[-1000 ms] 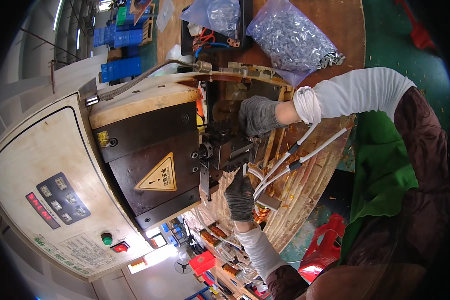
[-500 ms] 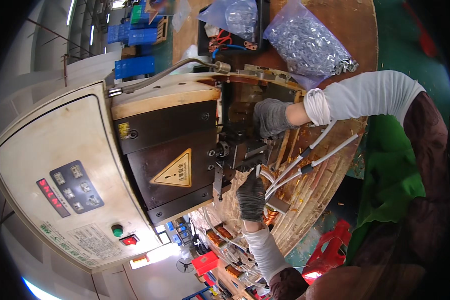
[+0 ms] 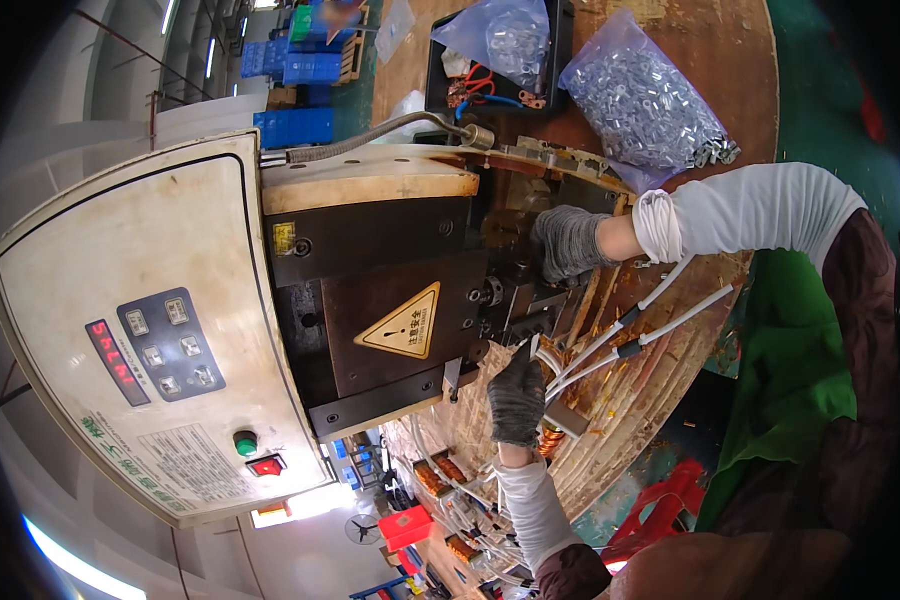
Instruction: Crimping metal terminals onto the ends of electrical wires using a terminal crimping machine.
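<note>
My left hand [image 3: 518, 402], in a dark grey glove, is at the lower middle. Its fingers pinch the end of a white cable [image 3: 547, 356] beside the die area [image 3: 532, 322] of a press. My right hand [image 3: 570, 246], in a grey knit glove, lies above it, closed against the machine's tooling. Its fingertips are hidden, and so is anything in them. The press's dark sliding block [image 3: 370, 350] bears a yellow warning triangle [image 3: 400, 322]. Two white cables with dark sleeves [image 3: 670, 330] stretch to the right from beside my left hand.
The press's pale control housing [image 3: 170, 270] fills the left. A plastic bag of metal terminals [image 3: 645, 95] rests on the wooden table [image 3: 740, 60] beside a black tray [image 3: 560, 70]. Copper coils [image 3: 460, 547] and cables lie below. A red stool [image 3: 660, 510] stands at the lower right.
The press's sliding block has shifted right toward the die, baring a dark recess behind it. The whole view has shifted slightly. Both hands keep their places at the machine.
</note>
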Motion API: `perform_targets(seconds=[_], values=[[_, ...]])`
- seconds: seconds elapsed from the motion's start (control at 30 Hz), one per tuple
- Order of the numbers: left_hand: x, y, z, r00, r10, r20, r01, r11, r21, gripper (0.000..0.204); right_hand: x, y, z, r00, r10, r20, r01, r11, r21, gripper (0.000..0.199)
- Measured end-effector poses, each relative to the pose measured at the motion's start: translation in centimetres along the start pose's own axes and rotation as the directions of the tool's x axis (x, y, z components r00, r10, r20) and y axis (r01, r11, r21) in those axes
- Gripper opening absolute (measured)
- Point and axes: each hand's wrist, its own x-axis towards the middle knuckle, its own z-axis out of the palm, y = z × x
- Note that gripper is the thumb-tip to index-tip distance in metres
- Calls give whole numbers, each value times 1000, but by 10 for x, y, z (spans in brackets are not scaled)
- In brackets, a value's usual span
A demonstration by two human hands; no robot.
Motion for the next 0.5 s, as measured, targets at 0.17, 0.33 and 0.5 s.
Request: perform_targets(seconds=[0.17, 0.33, 0.5], values=[[0, 6, 1, 999, 41, -5, -41, 999, -3, 26, 6, 7, 0, 998, 8, 57, -15, 991, 131, 15], [-9, 7, 0, 996, -46, 83, 52, 996, -71, 31, 4, 25, 3, 992, -91, 86, 65, 959, 275, 12], [-33, 13, 5, 985, -74, 157, 108, 969, -222, 34, -51, 37, -25, 953, -250, 168, 177, 916, 361, 12]])
